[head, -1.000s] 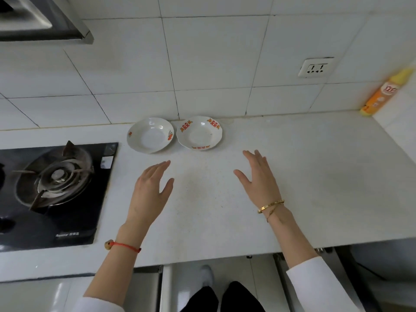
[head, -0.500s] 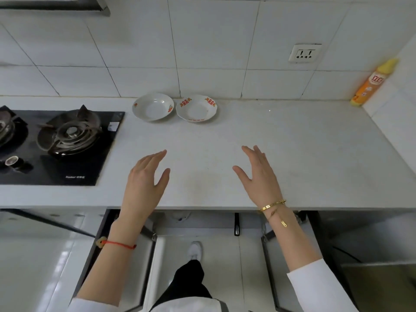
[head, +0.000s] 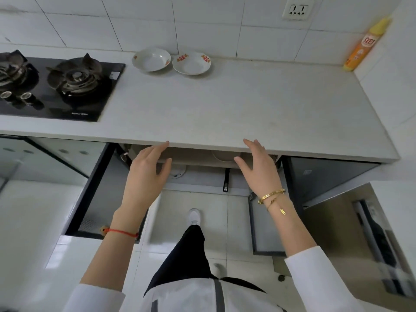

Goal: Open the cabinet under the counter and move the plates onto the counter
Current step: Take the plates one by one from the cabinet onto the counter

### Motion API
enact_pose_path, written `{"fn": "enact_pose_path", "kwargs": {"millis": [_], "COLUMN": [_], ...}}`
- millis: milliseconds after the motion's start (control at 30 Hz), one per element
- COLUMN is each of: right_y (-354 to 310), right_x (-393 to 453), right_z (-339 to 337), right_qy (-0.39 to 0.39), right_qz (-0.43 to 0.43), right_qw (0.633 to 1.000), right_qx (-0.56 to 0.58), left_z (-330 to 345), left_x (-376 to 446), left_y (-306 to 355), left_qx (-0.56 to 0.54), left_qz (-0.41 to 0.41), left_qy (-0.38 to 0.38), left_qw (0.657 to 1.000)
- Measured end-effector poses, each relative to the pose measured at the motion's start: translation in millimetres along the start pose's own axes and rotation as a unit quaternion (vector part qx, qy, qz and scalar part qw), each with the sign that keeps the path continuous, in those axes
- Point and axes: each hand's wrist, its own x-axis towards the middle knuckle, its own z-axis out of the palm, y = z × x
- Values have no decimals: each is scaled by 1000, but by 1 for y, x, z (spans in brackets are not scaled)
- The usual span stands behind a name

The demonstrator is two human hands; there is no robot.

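Observation:
Two white plates with red marks stand side by side at the back of the counter [head: 247, 104], the left plate [head: 151, 59] touching the right plate [head: 191, 63]. Below the counter's front edge the cabinet stands open, its left door [head: 94, 190] and right door [head: 264, 226] swung out. On the shelf inside, the white rim of another plate [head: 221, 156] shows under the counter edge. My left hand [head: 146, 176] and my right hand [head: 258, 170] hover in front of the opening, fingers spread and holding nothing.
A black gas hob [head: 56, 86] takes up the counter's left. An orange bottle with a yellow cap [head: 364, 43] leans in the back right corner below a wall socket [head: 298, 9]. A black pan handle [head: 226, 180] hangs inside the cabinet. My leg and white shoe [head: 194, 216] are below.
My view has tilted down and back, revealing the open cabinet and floor. Both hands have dropped from above the counter to in front of the cabinet opening, still empty.

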Motion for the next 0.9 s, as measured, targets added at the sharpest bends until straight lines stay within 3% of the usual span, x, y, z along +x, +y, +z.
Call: {"fn": "enact_pose_path", "kwargs": {"millis": [167, 600, 900], "right_y": [12, 39, 96], "right_x": [-28, -47, -14], "right_z": [3, 8, 63], "right_qy": [20, 15, 17], "right_qz": [-24, 33, 52], "right_qw": [1000, 999, 998], "right_qx": [-3, 7, 14], "left_z": [5, 29, 103], "left_x": [-28, -28, -8], "left_y": [8, 25, -17], "left_qx": [6, -18, -17], "left_qz": [-1, 25, 19], "left_qy": [-22, -45, -82], "left_qw": [1000, 999, 996]}}
